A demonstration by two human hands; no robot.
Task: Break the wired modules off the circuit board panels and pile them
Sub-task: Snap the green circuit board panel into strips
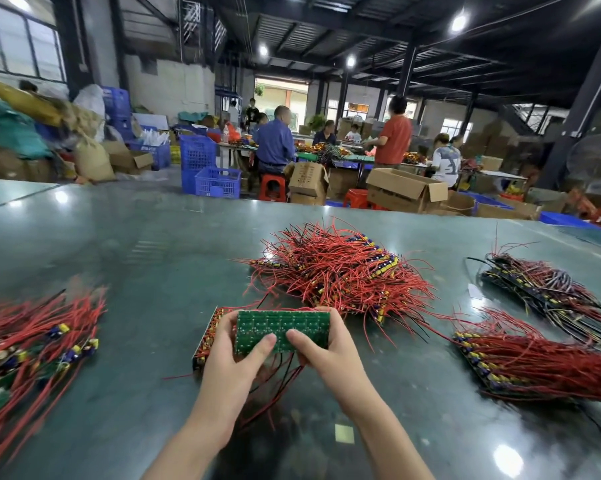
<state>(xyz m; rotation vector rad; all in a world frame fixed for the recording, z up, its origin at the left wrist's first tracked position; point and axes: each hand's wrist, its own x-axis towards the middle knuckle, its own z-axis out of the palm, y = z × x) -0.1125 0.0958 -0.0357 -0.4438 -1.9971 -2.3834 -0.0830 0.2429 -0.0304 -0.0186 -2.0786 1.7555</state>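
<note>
The left hand (pixel 238 344) grips the left end of the green circuit board panel (pixel 282 330), thumb pressed on its bare face; the right hand (pixel 321 344) clamps the right end likewise. The panel's long axis runs left to right between them, wires hanging underneath, with the big pile of red-wired modules (pixel 340 268) just beyond it.

Both hands hold a green circuit board (pixel 282 330) upright over the dark green bench (pixel 153 265). The left hand (pixel 235 355) grips its left end, the right hand (pixel 321 344) its right end, with both thumbs pressed on the near face. Red and black wires hang below it. A tangled pile of red-wired modules (pixel 340 268) lies just beyond. More wired panels (pixel 534 362) lie to the right, and a blurred pile (pixel 32 344) lies to the left.
</note>
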